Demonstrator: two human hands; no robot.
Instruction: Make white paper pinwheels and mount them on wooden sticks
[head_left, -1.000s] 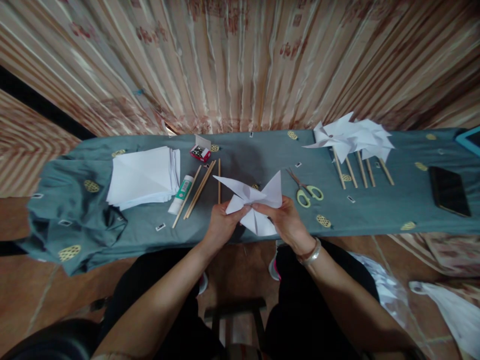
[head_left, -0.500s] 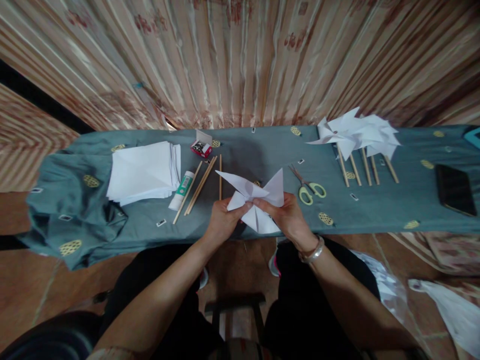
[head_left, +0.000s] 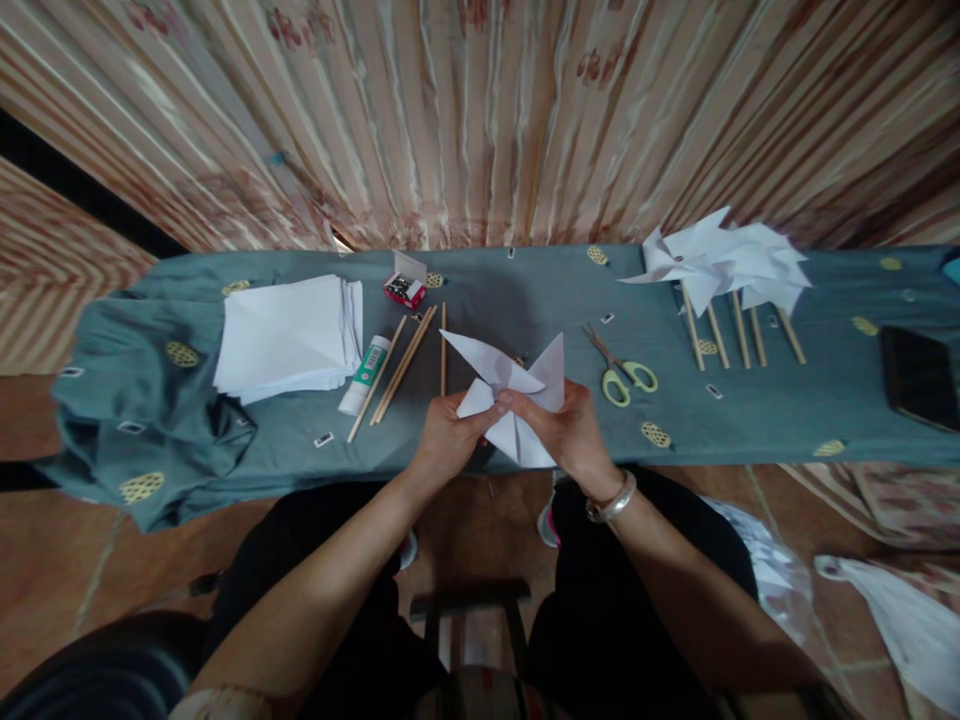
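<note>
A white paper pinwheel [head_left: 517,437] with pointed blades is held between my two hands, above the table's near edge. My left hand [head_left: 448,432] grips its left side, thumb pressed near the centre. On the right side my right hand [head_left: 568,425] is closed on the paper, its thumb also at the centre and almost meeting the left one. Fingers beneath the paper are hidden. Just beyond, a single wooden stick [head_left: 443,350] lies on the cloth. Green-handled scissors [head_left: 616,375] rest to the right of my right hand, blades pointing away.
Left on the green cloth [head_left: 525,290] are a stack of white paper [head_left: 281,340], a glue stick [head_left: 365,375], several wooden sticks [head_left: 405,365] and a small red box of metal pins [head_left: 405,290]. Finished pinwheels [head_left: 739,265] on sticks and a phone [head_left: 919,375] lie right.
My right thumb has slid slightly left toward the pinwheel's centre, and the blades look folded closer in. Both hands keep hold of the paper. The view has shifted a little.
</note>
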